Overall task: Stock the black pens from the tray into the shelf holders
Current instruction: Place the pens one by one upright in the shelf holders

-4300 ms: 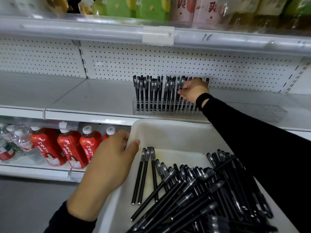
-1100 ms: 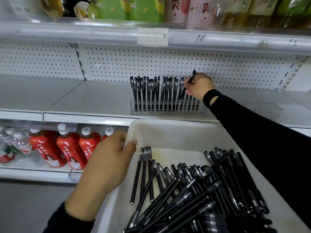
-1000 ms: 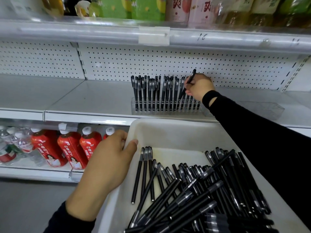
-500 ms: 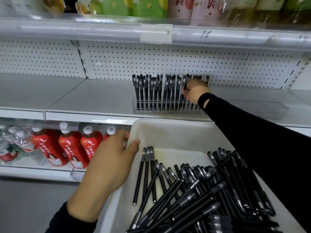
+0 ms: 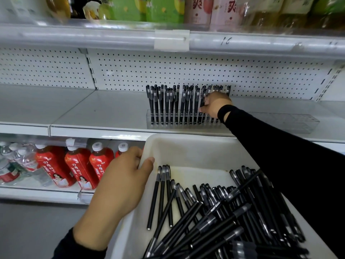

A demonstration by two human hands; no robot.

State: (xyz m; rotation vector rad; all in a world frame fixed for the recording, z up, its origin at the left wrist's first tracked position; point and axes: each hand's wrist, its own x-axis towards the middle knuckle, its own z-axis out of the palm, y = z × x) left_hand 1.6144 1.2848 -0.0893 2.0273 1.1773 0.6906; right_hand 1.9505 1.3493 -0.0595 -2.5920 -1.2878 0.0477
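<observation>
Risk 1: right hand (image 5: 214,105) works deep in a crowded row of upright pens (image 5: 168,103). A sideways nudge could tip neighbours or knock them out of their slots; likely cause is fingers brushing adjacent barrels while seating one.

Risk 2: holder (image 5: 186,124) is light clear plastic near the shelf (image 5: 102,113) front edge. Too much downward or forward push could slide it toward the lip.

Risk 3: tray (image 5: 186,146) is gripped at one corner only, w/ a heavy loose pile of black pens (image 5: 214,206) toward the near right. Tilt could spill stock.

Right hand: fingers curled narrow, pinching one pen (image 5: 202,101) at right part of the row, tip apparently at or in a slot; exact seating can't be told. Left hand (image 5: 123,184): clamped on tray's far-left rim, thumb over the edge.

Second clear holder (image 5: 291,122) to the right appears unfilled. Much stock left in tray; task est. well short of done.
</observation>
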